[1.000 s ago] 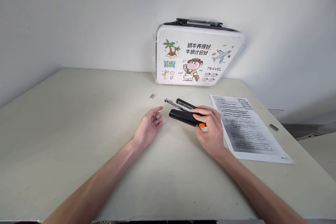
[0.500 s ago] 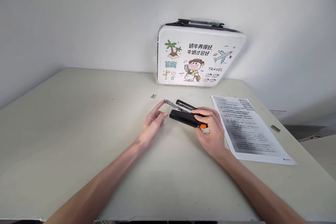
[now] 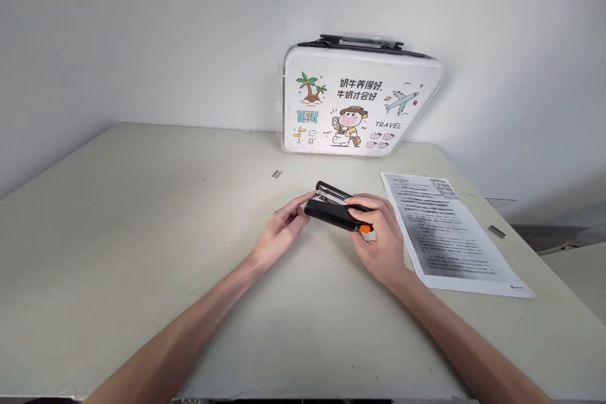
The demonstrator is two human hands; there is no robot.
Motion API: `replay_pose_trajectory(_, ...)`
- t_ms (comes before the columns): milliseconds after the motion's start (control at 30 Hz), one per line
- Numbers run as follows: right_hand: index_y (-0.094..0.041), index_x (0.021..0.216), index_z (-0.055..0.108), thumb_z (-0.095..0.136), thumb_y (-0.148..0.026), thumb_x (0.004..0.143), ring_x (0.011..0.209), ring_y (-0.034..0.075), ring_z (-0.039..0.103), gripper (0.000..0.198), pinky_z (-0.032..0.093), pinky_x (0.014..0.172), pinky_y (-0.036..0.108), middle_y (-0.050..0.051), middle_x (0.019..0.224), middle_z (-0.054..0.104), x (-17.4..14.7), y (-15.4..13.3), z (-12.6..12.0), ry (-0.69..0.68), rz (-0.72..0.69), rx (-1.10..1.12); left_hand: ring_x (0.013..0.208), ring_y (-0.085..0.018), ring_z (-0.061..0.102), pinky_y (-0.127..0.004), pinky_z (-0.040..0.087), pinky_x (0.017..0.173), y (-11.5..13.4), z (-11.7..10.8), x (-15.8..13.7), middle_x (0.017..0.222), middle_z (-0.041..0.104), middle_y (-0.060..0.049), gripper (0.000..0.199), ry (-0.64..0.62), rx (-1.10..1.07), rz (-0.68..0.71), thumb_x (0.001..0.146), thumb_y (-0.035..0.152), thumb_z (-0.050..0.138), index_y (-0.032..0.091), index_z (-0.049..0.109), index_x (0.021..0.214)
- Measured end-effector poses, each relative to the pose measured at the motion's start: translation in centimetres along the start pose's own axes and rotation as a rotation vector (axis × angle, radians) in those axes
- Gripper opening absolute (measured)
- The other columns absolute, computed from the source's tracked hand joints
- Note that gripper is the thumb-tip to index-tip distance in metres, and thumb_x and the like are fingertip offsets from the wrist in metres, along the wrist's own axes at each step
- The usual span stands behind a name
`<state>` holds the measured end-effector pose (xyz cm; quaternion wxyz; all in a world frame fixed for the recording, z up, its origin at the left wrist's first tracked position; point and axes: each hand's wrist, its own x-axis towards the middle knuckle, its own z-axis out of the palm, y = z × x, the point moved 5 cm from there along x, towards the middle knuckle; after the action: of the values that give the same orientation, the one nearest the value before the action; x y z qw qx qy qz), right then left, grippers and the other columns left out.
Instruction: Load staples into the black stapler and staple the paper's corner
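A right hand (image 3: 381, 237) clamps the rear of a black stapler (image 3: 331, 214) over a bench (image 3: 142, 252), beside a printed sheet (image 3: 442, 237); the left hand (image 3: 279, 233) meets its front with forefinger and thumb (pinching or not, one cannot tell). Steady support and straight, even fingertip pressure should serve best.

Office-like spot: stapler (image 3: 330, 212), printed sheet (image 3: 447, 233)
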<state>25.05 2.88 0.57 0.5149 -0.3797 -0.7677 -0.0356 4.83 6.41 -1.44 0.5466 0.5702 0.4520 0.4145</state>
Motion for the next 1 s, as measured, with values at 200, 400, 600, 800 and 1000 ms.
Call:
replay_pose_trajectory(200,-0.030,0.115,0.059,0.055,0.005,0.084,0.119,0.028,0.065,0.047,0.057,0.092,0.050,0.007,0.122,0.071,-0.1,0.2,0.1,-0.008,0.004,0.009,0.081,-0.019,0.048,-0.032,0.040,0.080,0.3,0.0,-0.2,0.086,0.059,-0.001,0.050,-0.014,0.024,0.007,0.091,0.029,0.061,0.028,0.070,0.140)
replay_pose_trajectory(400,-0.029,0.113,0.060,0.059,-0.003,0.087,0.114,0.028,0.067,0.037,0.055,0.092,0.047,0.006,0.123,0.072,-0.6,0.8,0.3,-0.023,0.107,-0.069,0.079,-0.018,0.046,-0.032,0.038,0.075,-0.3,-0.3,0.2,0.085,0.056,-0.001,0.046,-0.009,-0.022,-0.032,0.090,0.033,0.066,0.027,0.073,0.135)
replay_pose_trajectory(600,-0.027,0.104,0.061,0.067,-0.026,0.096,0.107,0.026,0.068,0.010,0.054,0.089,0.042,0.006,0.121,0.073,-0.9,1.8,0.7,-0.049,0.284,-0.096,0.070,-0.016,0.039,-0.030,0.033,0.068,-1.6,-0.9,0.8,0.073,0.041,0.003,0.041,-0.002,-0.158,-0.051,0.092,0.034,0.066,0.026,0.072,0.131)
replay_pose_trajectory(800,-0.026,0.103,0.060,0.069,-0.050,0.097,0.098,0.026,0.070,0.026,0.053,0.081,0.040,0.006,0.113,0.076,-1.5,3.1,1.2,-0.096,0.437,-0.053,0.066,-0.014,0.036,-0.029,0.032,0.065,-1.4,-0.9,0.5,0.069,0.038,0.005,0.029,0.044,-0.253,-0.084,0.086,0.032,0.070,0.022,0.074,0.112)
replay_pose_trajectory(1000,-0.025,0.103,0.059,0.070,-0.057,0.093,0.094,0.029,0.070,0.035,0.051,0.079,0.040,0.007,0.108,0.077,-2.1,4.2,2.0,-0.128,0.526,-0.130,0.060,-0.011,0.028,-0.027,0.027,0.057,-1.6,-0.8,0.3,0.070,0.033,0.006,0.024,0.064,-0.578,-0.134,0.077,0.029,0.076,0.017,0.069,0.097)
